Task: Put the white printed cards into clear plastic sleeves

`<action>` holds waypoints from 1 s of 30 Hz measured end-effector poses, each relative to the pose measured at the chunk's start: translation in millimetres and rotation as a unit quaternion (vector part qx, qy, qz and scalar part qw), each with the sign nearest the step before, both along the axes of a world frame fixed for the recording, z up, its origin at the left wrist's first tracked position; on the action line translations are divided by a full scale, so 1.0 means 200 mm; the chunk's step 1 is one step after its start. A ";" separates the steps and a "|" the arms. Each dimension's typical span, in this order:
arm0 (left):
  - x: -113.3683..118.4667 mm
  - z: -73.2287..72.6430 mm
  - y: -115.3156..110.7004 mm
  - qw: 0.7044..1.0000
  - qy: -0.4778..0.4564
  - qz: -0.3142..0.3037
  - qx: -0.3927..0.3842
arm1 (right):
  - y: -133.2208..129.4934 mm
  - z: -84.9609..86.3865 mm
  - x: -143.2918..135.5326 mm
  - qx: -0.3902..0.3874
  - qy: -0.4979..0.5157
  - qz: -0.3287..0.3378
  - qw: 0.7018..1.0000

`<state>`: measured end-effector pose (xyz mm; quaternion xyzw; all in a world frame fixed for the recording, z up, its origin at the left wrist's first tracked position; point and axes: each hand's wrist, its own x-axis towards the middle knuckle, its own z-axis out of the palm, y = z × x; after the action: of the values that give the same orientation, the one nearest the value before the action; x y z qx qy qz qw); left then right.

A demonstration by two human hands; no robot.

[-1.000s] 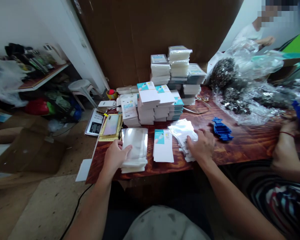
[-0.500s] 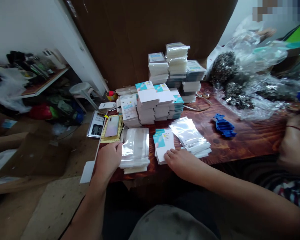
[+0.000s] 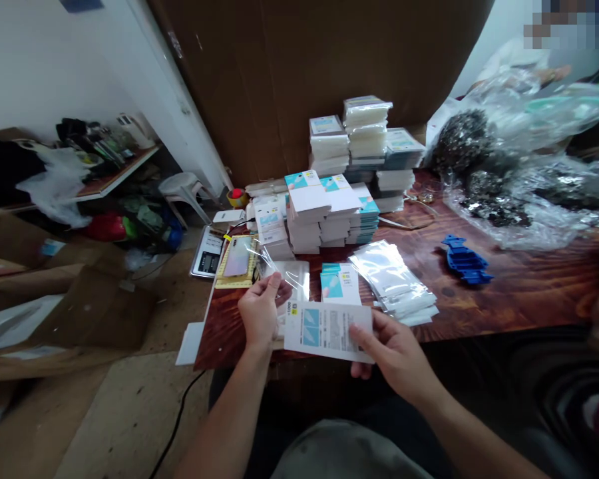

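My right hand (image 3: 392, 349) grips a white printed card (image 3: 327, 329) by its right end, thumb on top, above the table's front edge. A clear plastic bag (image 3: 274, 263) is pinched between the thumb and fingers of my left hand (image 3: 264, 306), just left of the card. Behind and partly under my left hand lies a stack of clear bags (image 3: 299, 276). A small pile of blue and white cards (image 3: 340, 283) sits behind the held card. To its right is a fanned pile of shiny filled bags (image 3: 392, 276).
Tall stacks of cards (image 3: 307, 223) and packed bags (image 3: 367, 133) stand at the back. A phone (image 3: 238, 256) and a scale (image 3: 208, 251) lie left. A blue plastic part (image 3: 465, 259) and bags of metallic pieces (image 3: 499, 193) are right.
My right hand has lifted a card from the pile and moved it left, its printed back now showing. My left hand has raised a clear bag off the stack. The view has shifted slightly.
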<state>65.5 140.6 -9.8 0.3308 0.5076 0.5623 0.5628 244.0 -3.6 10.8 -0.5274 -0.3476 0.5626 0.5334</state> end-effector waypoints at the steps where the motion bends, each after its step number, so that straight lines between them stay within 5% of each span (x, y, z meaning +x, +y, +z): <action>1: 0.02 0.01 -0.01 1.000 -0.016 0.004 -0.006 | 0.00 -0.01 -0.03 -0.005 0.008 -0.014 1.000; 9: 0.13 0.02 -0.14 0.994 -0.105 0.000 -0.028 | 0.07 -0.09 -0.10 0.019 0.021 -0.180 0.983; 14: 0.17 0.05 -0.24 0.987 -0.129 -0.091 -0.041 | 0.17 -0.15 -0.18 0.068 -0.061 -0.262 0.961; 17: 0.14 0.06 -0.25 0.981 -0.136 -0.128 -0.052 | 0.21 -0.15 -0.15 0.115 -0.077 -0.183 0.973; 20: 0.10 0.07 -0.22 0.980 -0.131 -0.130 -0.069 | 0.22 -0.14 -0.06 0.106 -0.015 0.004 0.994; 22: 0.08 0.07 -0.21 0.978 -0.122 -0.149 -0.079 | 0.22 -0.15 -0.02 0.086 -0.002 0.067 0.994; 27: 0.08 0.09 -0.24 0.968 -0.095 -0.217 -0.084 | 0.27 -0.17 -0.04 0.084 -0.052 -0.075 0.992; 30: 0.08 0.10 -0.25 0.963 -0.039 -0.256 -0.079 | 0.29 -0.12 -0.03 0.083 -0.046 -0.060 0.994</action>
<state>82.4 89.8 9.3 0.3821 0.4261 0.3697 0.7320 237.3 54.7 -14.2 -0.5265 -0.3848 0.4737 0.5918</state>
